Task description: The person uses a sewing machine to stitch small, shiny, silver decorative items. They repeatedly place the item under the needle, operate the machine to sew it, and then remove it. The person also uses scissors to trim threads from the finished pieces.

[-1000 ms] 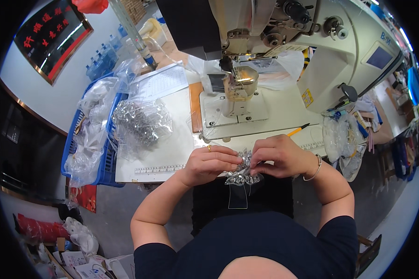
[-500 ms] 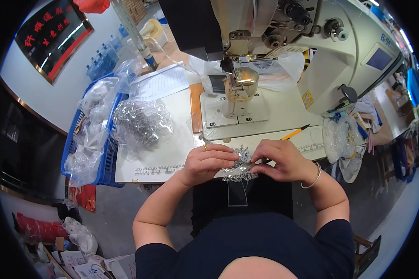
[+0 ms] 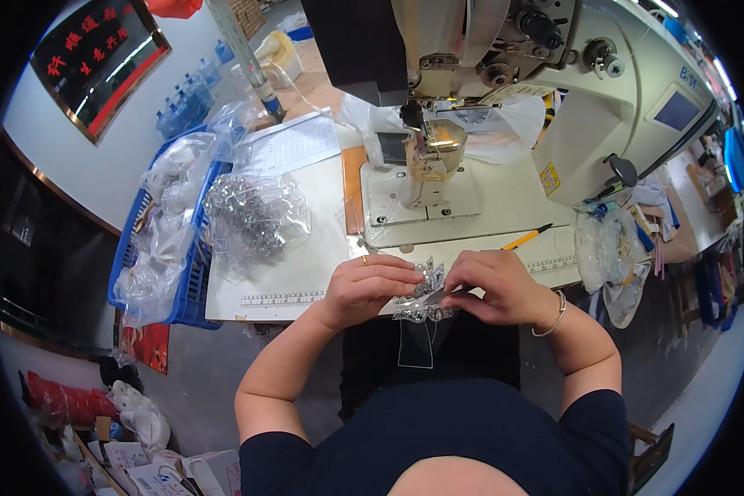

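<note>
Between my hands, at the table's front edge, is a sparkling silvery rhinestone ornament [image 3: 426, 311] with pointed petal-like parts. My left hand [image 3: 370, 288] is closed on its left side, thumb hidden beneath. On the other side, my right hand [image 3: 498, 286] pinches the ornament's right edge between thumb and bent fingers; the exact grip point is partly covered. Below the ornament a clear plastic strip [image 3: 416, 350] with a pale outline hangs over my dark clothing. A yellow pen-like tool with a black tip [image 3: 524, 238] lies just beyond my right hand.
A sewing machine [image 3: 438, 178] stands behind my hands. To the left are a heap of silvery ornaments in clear plastic [image 3: 258, 217], written sheets [image 3: 293, 145] and a blue basket [image 3: 197, 285] of plastic bags. Bagged material [image 3: 612, 244] sits at the right edge.
The hanging clear strip has swung slightly left. My right fingers have shifted a little on the ornament, while my left hand stays nearly in place.
</note>
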Demonstrator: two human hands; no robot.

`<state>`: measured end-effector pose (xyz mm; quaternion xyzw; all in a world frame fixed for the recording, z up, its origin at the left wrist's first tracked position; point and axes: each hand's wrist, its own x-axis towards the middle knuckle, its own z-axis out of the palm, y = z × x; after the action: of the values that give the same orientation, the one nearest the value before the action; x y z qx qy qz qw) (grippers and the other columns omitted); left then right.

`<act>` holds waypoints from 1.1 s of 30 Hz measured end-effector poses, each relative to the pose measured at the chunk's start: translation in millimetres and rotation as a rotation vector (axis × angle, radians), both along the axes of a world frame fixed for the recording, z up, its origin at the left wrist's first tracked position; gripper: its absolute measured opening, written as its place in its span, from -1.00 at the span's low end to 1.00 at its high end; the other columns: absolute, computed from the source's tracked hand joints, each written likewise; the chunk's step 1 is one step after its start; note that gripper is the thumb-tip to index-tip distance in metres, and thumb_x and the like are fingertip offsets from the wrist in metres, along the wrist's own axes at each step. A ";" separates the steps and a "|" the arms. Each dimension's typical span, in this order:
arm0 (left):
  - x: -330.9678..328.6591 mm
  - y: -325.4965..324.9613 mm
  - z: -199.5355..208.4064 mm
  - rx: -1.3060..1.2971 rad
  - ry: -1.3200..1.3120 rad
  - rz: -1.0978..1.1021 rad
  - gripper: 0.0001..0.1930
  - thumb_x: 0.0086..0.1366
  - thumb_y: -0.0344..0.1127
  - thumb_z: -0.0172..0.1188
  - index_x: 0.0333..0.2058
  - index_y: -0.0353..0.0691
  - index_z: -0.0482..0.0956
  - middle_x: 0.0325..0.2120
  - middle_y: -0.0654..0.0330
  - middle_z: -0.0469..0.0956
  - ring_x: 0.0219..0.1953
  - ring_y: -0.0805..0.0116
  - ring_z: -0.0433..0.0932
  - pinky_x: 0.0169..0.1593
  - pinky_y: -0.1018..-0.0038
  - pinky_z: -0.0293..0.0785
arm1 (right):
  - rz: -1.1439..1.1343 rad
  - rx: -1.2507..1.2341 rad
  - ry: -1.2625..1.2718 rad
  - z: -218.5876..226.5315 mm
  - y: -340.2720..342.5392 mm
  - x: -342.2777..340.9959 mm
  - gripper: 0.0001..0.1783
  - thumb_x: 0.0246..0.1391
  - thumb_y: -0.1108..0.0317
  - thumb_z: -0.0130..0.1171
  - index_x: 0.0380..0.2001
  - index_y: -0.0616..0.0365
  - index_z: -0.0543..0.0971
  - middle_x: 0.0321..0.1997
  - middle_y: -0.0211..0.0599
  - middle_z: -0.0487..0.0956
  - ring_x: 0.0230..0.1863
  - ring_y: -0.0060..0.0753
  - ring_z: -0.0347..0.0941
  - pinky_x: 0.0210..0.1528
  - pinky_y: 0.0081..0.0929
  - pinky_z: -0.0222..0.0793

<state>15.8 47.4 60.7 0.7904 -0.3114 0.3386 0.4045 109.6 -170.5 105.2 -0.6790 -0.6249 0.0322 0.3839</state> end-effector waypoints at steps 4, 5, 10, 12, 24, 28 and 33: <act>-2.1 1.6 0.4 0.021 0.002 0.008 -0.72 -0.14 -0.68 0.25 -0.44 -0.17 0.52 -0.37 0.19 0.62 -0.28 0.20 0.60 -0.23 0.45 0.56 | -0.033 0.023 0.014 -2.9 1.0 -2.5 -0.75 -0.19 0.34 0.31 -0.46 0.07 0.43 -0.51 -0.37 0.44 -0.51 -0.27 0.42 -0.51 -0.45 0.31; -2.0 2.2 0.1 0.020 0.000 0.013 -0.72 -0.14 -0.67 0.25 -0.44 -0.17 0.52 -0.37 0.19 0.62 -0.28 0.20 0.60 -0.23 0.45 0.56 | -0.046 0.025 0.043 -3.5 0.4 -3.2 -0.75 -0.19 0.33 0.31 -0.45 0.08 0.43 -0.50 -0.36 0.44 -0.50 -0.26 0.42 -0.50 -0.45 0.31; -1.9 3.0 1.4 0.027 -0.001 0.017 -0.74 -0.12 -0.67 0.24 -0.44 -0.18 0.52 -0.38 0.19 0.62 -0.28 0.21 0.60 -0.23 0.45 0.56 | -0.088 0.014 0.024 -0.1 -3.2 -5.0 -0.75 -0.17 0.32 0.29 -0.43 0.09 0.43 -0.48 -0.36 0.44 -0.48 -0.25 0.42 -0.48 -0.44 0.32; -1.6 3.0 1.8 0.031 0.000 0.013 -0.74 -0.12 -0.67 0.24 -0.44 -0.18 0.52 -0.38 0.19 0.61 -0.28 0.21 0.60 -0.23 0.45 0.56 | -0.072 0.001 -0.032 3.3 -2.1 -6.6 -0.75 -0.17 0.32 0.29 -0.43 0.09 0.43 -0.48 -0.35 0.45 -0.47 -0.25 0.43 -0.48 -0.44 0.32; -4.0 3.2 -3.1 -0.065 0.055 0.036 -0.77 -0.11 -0.63 0.25 -0.42 -0.21 0.55 -0.37 0.17 0.61 -0.29 0.25 0.59 -0.24 0.48 0.54 | -0.104 0.041 0.115 -2.2 0.1 -5.3 -0.76 -0.17 0.40 0.31 -0.43 0.13 0.44 -0.49 -0.34 0.47 -0.48 -0.29 0.45 -0.45 -0.49 0.33; -16.6 -7.2 -1.8 -0.593 0.457 0.001 -0.71 -0.01 -0.64 0.19 -0.26 -0.26 0.48 -0.29 0.12 0.57 -0.31 0.31 0.58 -0.27 0.49 0.53 | -0.257 0.357 0.461 -2.6 -8.5 5.8 -0.83 -0.08 0.61 0.19 -0.40 0.24 0.42 -0.45 -0.33 0.48 -0.40 -0.55 0.45 -0.37 -0.65 0.35; -35.3 -12.1 2.7 -1.269 1.018 -0.158 -0.77 0.09 -0.55 0.13 -0.27 -0.25 0.33 -0.15 0.03 0.47 -0.43 0.47 0.51 -0.54 0.67 0.44 | -0.450 0.874 0.357 -14.3 -19.5 -5.0 -0.79 0.00 0.67 0.00 -0.25 0.28 0.35 -0.34 -0.32 0.40 -0.45 -0.60 0.30 -0.36 -0.68 0.30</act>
<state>-19.5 35.2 63.5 0.4437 0.1064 0.0205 0.8896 104.6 -189.9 90.9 -0.5569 -0.3434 -0.1998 0.7294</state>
